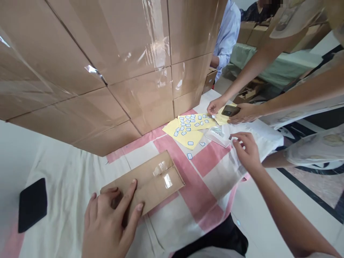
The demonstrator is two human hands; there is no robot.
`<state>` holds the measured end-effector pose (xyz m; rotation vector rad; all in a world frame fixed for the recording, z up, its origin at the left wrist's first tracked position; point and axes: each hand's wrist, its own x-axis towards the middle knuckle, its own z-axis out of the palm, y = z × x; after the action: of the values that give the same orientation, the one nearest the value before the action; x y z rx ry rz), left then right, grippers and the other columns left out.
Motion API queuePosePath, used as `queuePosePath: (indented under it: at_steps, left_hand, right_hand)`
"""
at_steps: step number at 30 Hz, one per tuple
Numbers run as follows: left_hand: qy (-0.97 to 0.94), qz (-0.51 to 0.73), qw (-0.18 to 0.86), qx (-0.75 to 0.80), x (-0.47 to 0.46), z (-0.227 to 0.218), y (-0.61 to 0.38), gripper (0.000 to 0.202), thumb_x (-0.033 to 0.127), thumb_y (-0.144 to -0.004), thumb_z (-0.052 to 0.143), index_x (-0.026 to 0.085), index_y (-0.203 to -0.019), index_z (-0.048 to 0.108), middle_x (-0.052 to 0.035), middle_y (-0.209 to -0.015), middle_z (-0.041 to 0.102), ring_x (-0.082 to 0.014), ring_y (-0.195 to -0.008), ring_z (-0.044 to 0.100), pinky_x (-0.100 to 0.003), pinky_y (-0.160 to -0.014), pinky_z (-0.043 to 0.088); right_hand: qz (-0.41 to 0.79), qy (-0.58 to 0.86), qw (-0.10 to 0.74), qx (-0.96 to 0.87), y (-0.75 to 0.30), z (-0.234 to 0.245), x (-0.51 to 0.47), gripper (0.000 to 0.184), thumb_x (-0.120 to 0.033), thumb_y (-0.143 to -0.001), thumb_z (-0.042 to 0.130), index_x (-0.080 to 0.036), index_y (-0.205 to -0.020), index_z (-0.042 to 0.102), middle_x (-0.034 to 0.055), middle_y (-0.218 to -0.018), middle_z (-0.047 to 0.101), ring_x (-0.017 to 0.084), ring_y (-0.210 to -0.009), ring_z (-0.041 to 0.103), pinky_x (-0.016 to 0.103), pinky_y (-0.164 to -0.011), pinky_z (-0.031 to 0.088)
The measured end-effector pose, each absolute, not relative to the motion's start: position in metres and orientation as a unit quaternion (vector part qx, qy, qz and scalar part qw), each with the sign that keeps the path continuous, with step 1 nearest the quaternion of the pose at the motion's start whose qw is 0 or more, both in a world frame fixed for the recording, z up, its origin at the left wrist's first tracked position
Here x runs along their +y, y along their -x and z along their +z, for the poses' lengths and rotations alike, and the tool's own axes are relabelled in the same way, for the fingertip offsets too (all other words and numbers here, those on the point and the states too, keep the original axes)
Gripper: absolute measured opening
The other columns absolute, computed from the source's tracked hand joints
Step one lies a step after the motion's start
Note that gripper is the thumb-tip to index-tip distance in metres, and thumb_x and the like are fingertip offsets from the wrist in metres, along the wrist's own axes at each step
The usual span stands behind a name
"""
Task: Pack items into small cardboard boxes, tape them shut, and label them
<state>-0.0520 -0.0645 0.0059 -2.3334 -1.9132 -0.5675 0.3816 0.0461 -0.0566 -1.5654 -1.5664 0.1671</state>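
Observation:
My left hand (pixel 110 215) lies with spread fingers on a flat cardboard box (pixel 153 182), which has clear tape on its near end. My right hand (pixel 247 150) hovers at the right side of the cloth, thumb and index finger drawn together in a pinch. Whatever may be between those fingertips is too small to make out. Just left of them lies a clear plastic bag (pixel 219 134). Yellow sheets (pixel 170 129) bear several small blue-edged white stickers (pixel 188 125). One loose sticker (pixel 190 156) is on the pink-and-white checked cloth (pixel 193 179).
Large taped cartons (pixel 142 93) form a wall along the far left. A black flat object (pixel 32 205) lies at the left. At the right, another person's hands (pixel 244 113) reach in, one with a phone (pixel 230 110). A person in a blue shirt (pixel 228 32) is behind the cartons.

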Motion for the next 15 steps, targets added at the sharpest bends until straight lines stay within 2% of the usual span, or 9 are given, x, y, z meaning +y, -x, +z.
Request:
queuePosePath:
  at_steps: [4, 8, 15]
  left_hand:
    - [0.752, -0.197, 0.042, -0.628, -0.064, 0.006, 0.050, 0.050, 0.049, -0.097, 0.049, 0.024, -0.137, 0.068, -0.0118, -0.105, 0.047, -0.0346, -0.108, 0.053, -0.062, -0.100, 0.045]
    - [0.757, -0.196, 0.045, -0.622, -0.064, 0.005, 0.048, 0.051, 0.049, -0.097, 0.051, 0.022, -0.137, 0.067, -0.0118, -0.105, 0.047, -0.0352, -0.109, 0.054, -0.061, -0.097, 0.046]
    - [0.755, -0.201, 0.047, -0.623, -0.064, 0.004, 0.048, 0.049, 0.048, -0.096, 0.053, 0.022, -0.135, 0.069, -0.0118, -0.104, 0.048, -0.0355, -0.109, 0.056, -0.057, -0.094, 0.046]
  right_hand:
    - [0.241, 0.698, 0.328, -0.589, -0.433, -0.040, 0.084, 0.028, -0.042, -0.091, 0.055, -0.022, -0.104, 0.071, 0.0086, -0.108, 0.064, 0.020, -0.083, 0.062, 0.035, -0.077, 0.051]
    - [0.399, 0.700, 0.259, -0.533, -0.438, -0.027, 0.111, 0.025, -0.045, -0.086, 0.060, -0.021, -0.092, 0.066, 0.0018, -0.083, 0.062, 0.013, -0.063, 0.055, 0.026, -0.054, 0.037]
    - [0.435, 0.741, 0.148, -0.489, -0.445, -0.031, 0.147, 0.023, -0.036, -0.080, 0.072, -0.019, -0.073, 0.059, 0.0039, -0.067, 0.061, 0.014, -0.057, 0.054, 0.025, -0.048, 0.033]
